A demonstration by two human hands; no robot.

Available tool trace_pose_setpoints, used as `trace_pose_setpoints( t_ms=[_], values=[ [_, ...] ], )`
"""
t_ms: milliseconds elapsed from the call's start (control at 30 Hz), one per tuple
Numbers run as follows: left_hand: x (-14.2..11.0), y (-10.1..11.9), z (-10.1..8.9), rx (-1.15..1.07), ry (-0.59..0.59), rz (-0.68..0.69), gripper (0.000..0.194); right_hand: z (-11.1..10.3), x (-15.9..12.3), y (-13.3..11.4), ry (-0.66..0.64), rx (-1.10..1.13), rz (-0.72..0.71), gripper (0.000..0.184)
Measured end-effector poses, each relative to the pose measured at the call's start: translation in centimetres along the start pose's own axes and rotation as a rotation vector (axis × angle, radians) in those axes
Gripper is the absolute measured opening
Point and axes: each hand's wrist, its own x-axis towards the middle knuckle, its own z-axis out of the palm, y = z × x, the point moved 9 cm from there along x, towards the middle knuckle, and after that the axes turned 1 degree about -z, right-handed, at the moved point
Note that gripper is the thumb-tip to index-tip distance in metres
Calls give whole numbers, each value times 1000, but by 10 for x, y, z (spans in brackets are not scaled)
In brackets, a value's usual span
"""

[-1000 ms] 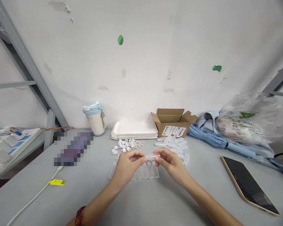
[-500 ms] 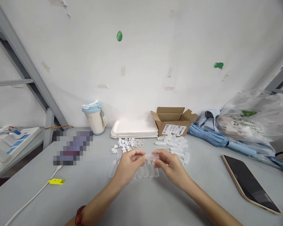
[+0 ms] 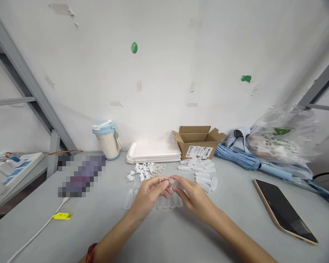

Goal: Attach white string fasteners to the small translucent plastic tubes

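Just above the table, my right hand [image 3: 193,193] is closed on a small translucent plastic bottle [image 3: 174,182], its fingers covering much of it. My left hand [image 3: 150,191] meets it from the other side, thumb and fingers pinching at the bottle's end, where a thin pale cord [image 3: 161,179] loops up; whether a cap is on this cord is hidden. Beneath both hands lies a row of translucent bottles [image 3: 167,202], with another bottle [image 3: 128,199] left of my wrist. Behind are white caps [image 3: 142,170] with pale cords [image 3: 157,168]. Loose bottles [image 3: 204,177] lie behind my right hand.
White trays [image 3: 153,151] are stacked by the wall, between a tumbler [image 3: 108,142] and an open cardboard box [image 3: 199,148]. To the right lie a blue folded umbrella [image 3: 241,159], a plastic bag [image 3: 282,135] and a phone [image 3: 285,212]. A cable [image 3: 35,235] crosses the left side.
My hands have drawn closer together, the right fingers now wrapping more of the bottle. A pale cord loop shows at my left fingertips. The view has shifted slightly.
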Motion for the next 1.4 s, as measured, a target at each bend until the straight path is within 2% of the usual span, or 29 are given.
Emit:
trace_pose_setpoints(
  t_ms=[133, 233, 400, 533, 733, 900, 1133, 1400],
  values=[
    [-1, -2, 3, -65, -37, -30, 30, -3, 0, 18, 19, 244, 220, 25],
    [-3, -3, 4, 39, -19, -22, 31, 1, -1, 28, 3, 506, 362, 25],
    [-9, 12, -2, 307, 134, 197, 20, 10, -1, 29, -29, 856, 452, 25],
    [-15, 25, 2, 554, 190, 390, 24, 18, 0, 24, -79, 993, 482, 27],
    [-25, 34, 18, 795, 130, 625, 36, 18, -2, 21, -82, 1042, 511, 29],
    [-29, 34, 22, 865, 120, 703, 41, 14, -2, 24, -33, 1035, 525, 32],
    [-27, 28, 26, 910, 123, 687, 42, 14, -4, 29, 5, 1035, 558, 29],
    [-19, 18, 28, 837, 98, 613, 46, 13, -7, 36, 58, 975, 622, 33]
  ],
)
